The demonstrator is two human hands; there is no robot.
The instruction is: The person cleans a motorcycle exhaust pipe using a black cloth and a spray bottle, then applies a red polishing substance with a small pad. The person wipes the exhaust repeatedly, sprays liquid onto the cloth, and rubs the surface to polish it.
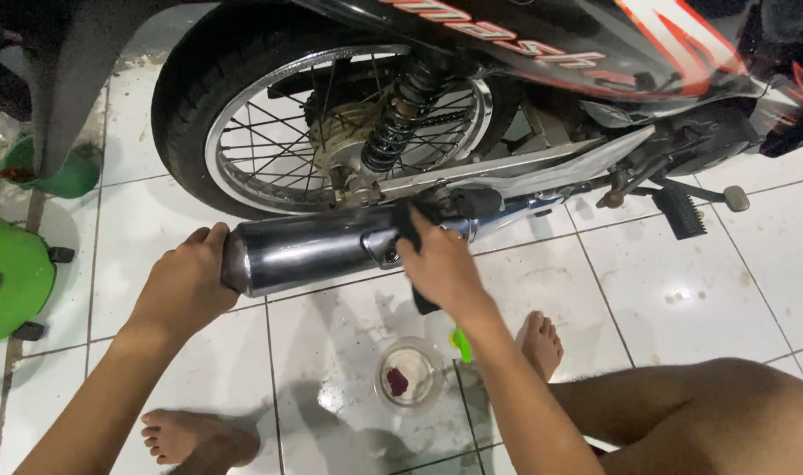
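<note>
A shiny chrome exhaust pipe runs along the side of a motorcycle, below its spoked rear wheel. My left hand cups the pipe's rear end. My right hand presses a black cloth against the pipe near its front mount; part of the cloth hangs under my palm.
On the white tiled floor a small clear bowl holding something dark red stands between my bare feet. A small green item lies beside it. A green object sits at the left. The footpeg sticks out at the right.
</note>
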